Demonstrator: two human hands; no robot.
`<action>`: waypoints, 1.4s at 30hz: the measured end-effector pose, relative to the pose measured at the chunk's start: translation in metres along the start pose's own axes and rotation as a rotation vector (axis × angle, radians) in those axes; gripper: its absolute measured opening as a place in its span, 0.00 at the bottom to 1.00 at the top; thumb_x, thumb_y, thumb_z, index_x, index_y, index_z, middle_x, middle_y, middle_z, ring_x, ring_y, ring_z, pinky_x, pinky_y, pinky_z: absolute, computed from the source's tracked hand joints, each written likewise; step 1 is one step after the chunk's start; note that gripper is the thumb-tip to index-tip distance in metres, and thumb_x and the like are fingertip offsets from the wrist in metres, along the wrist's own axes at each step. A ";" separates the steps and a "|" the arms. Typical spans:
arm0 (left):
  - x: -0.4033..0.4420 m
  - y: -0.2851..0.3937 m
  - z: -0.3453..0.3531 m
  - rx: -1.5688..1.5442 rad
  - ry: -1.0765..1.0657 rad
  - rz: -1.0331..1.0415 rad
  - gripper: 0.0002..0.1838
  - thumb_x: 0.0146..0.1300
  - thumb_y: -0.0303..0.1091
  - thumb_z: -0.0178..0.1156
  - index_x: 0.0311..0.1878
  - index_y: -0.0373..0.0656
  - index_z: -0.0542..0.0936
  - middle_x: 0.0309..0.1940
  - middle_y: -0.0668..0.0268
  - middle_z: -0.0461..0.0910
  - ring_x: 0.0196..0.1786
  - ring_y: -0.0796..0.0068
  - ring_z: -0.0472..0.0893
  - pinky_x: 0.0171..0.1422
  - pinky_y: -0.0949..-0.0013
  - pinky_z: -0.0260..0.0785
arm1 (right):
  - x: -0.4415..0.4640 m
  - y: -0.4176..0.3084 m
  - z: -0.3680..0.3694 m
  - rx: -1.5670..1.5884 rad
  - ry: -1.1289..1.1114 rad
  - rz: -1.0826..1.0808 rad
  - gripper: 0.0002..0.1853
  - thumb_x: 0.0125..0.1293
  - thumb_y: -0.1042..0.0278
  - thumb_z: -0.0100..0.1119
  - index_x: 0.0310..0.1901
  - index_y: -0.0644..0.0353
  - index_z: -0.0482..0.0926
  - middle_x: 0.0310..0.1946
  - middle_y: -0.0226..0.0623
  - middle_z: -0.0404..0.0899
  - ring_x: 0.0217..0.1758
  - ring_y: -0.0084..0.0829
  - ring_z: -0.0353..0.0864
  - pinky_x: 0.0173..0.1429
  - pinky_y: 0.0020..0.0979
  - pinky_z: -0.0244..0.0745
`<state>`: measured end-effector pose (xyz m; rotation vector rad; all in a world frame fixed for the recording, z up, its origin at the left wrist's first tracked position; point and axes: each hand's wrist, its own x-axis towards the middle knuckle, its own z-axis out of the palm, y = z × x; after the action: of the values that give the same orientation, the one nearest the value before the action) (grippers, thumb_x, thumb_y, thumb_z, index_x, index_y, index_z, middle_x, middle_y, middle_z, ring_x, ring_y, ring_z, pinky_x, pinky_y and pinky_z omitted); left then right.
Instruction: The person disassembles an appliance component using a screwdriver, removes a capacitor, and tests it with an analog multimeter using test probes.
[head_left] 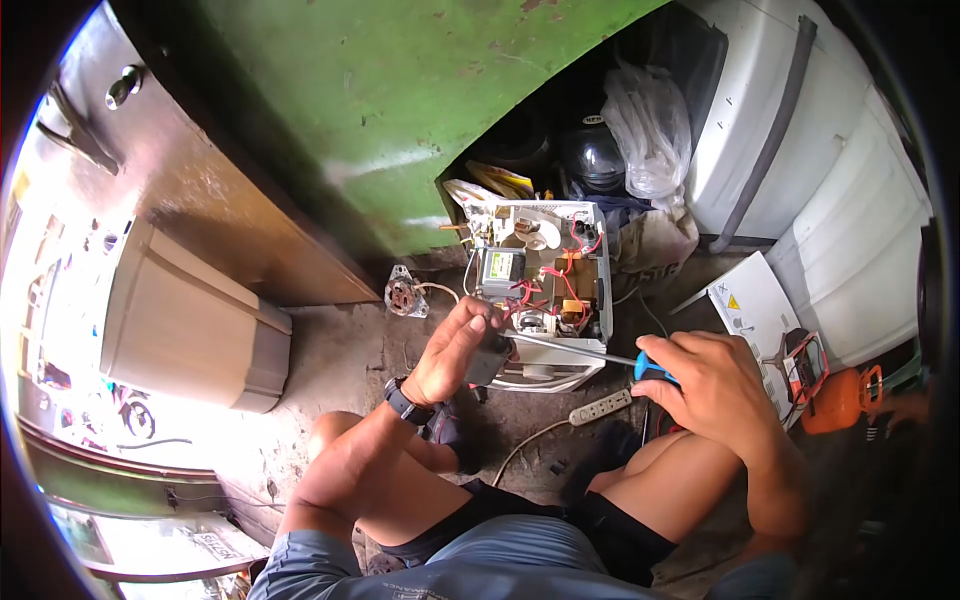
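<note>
My left hand (450, 350), with a dark watch on its wrist, grips a small grey metal part (487, 362). In my right hand (712, 385) is a screwdriver (648, 368) with a blue handle. Its long shaft points left, and the tip end reaches the grey part near my left fingers; exact contact cannot be made out. Just beyond my hands stands an opened appliance (603, 280) with a white casing. Inside it show a grey block with a label (500, 268), red wires and a copper-coloured coil.
A motor-like part (405, 292) lies left of the appliance. A power strip (600, 407) with a cable rests on the floor. At the right are a white panel (748, 305) and an orange object (840, 402). A plastic bag (648, 130) hangs behind.
</note>
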<state>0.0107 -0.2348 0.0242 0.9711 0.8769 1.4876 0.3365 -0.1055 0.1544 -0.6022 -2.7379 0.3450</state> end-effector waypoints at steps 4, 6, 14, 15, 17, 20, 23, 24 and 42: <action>-0.002 0.007 0.004 0.138 -0.017 -0.031 0.14 0.89 0.44 0.46 0.57 0.42 0.71 0.53 0.64 0.76 0.52 0.69 0.84 0.61 0.62 0.77 | 0.008 -0.004 0.004 -0.049 -0.039 -0.038 0.22 0.65 0.48 0.74 0.51 0.56 0.82 0.29 0.35 0.79 0.34 0.41 0.84 0.39 0.43 0.78; -0.003 0.006 0.002 0.173 -0.012 -0.020 0.15 0.89 0.44 0.45 0.57 0.42 0.71 0.52 0.63 0.77 0.51 0.69 0.83 0.61 0.62 0.76 | 0.010 -0.004 0.003 -0.066 -0.045 -0.048 0.22 0.65 0.48 0.74 0.50 0.55 0.82 0.29 0.34 0.79 0.34 0.40 0.85 0.39 0.43 0.78; -0.004 0.009 -0.003 0.612 -0.059 0.149 0.18 0.89 0.45 0.44 0.52 0.39 0.76 0.44 0.62 0.79 0.48 0.69 0.79 0.58 0.62 0.73 | 0.019 0.005 0.005 0.080 -0.139 -0.082 0.21 0.67 0.49 0.73 0.50 0.58 0.84 0.29 0.39 0.82 0.34 0.46 0.87 0.39 0.46 0.80; -0.004 0.015 -0.004 0.663 -0.052 0.148 0.19 0.89 0.45 0.44 0.53 0.39 0.76 0.44 0.61 0.78 0.47 0.67 0.79 0.58 0.62 0.73 | 0.018 0.007 0.013 0.079 -0.139 -0.087 0.21 0.67 0.49 0.73 0.50 0.58 0.84 0.29 0.39 0.82 0.34 0.46 0.87 0.39 0.46 0.80; -0.005 0.005 -0.012 0.670 -0.027 0.126 0.19 0.89 0.46 0.44 0.53 0.39 0.76 0.44 0.61 0.78 0.47 0.67 0.78 0.58 0.63 0.73 | 0.011 0.009 0.031 0.236 -0.102 -0.023 0.21 0.68 0.50 0.73 0.50 0.61 0.84 0.32 0.43 0.86 0.35 0.51 0.88 0.40 0.48 0.81; -0.006 -0.003 -0.021 0.729 -0.041 0.095 0.14 0.89 0.43 0.46 0.50 0.42 0.73 0.50 0.63 0.82 0.49 0.76 0.80 0.58 0.65 0.77 | 0.009 0.012 0.037 0.265 -0.144 0.002 0.22 0.69 0.50 0.73 0.52 0.62 0.84 0.35 0.46 0.88 0.37 0.52 0.88 0.42 0.49 0.82; -0.005 -0.009 -0.018 0.713 -0.038 0.092 0.13 0.89 0.43 0.46 0.51 0.44 0.71 0.50 0.61 0.82 0.46 0.71 0.83 0.55 0.65 0.79 | 0.006 0.016 0.045 0.309 -0.161 0.017 0.23 0.69 0.50 0.73 0.53 0.62 0.85 0.37 0.48 0.89 0.38 0.53 0.89 0.43 0.49 0.82; -0.005 -0.008 -0.011 0.461 0.039 0.031 0.15 0.89 0.45 0.45 0.52 0.43 0.71 0.48 0.60 0.81 0.45 0.71 0.83 0.53 0.65 0.78 | 0.006 0.016 0.049 0.307 -0.160 0.019 0.23 0.69 0.50 0.73 0.53 0.62 0.85 0.37 0.48 0.89 0.38 0.53 0.89 0.43 0.49 0.82; -0.005 -0.004 -0.014 0.610 0.044 0.103 0.16 0.90 0.44 0.43 0.55 0.40 0.73 0.45 0.63 0.80 0.46 0.71 0.83 0.52 0.63 0.77 | 0.022 0.007 0.032 0.272 -0.260 0.040 0.19 0.71 0.51 0.70 0.45 0.62 0.82 0.31 0.50 0.86 0.39 0.56 0.88 0.44 0.53 0.80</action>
<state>-0.0006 -0.2390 0.0143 1.4445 1.3727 1.3497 0.3085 -0.0949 0.1287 -0.5719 -2.8495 0.8435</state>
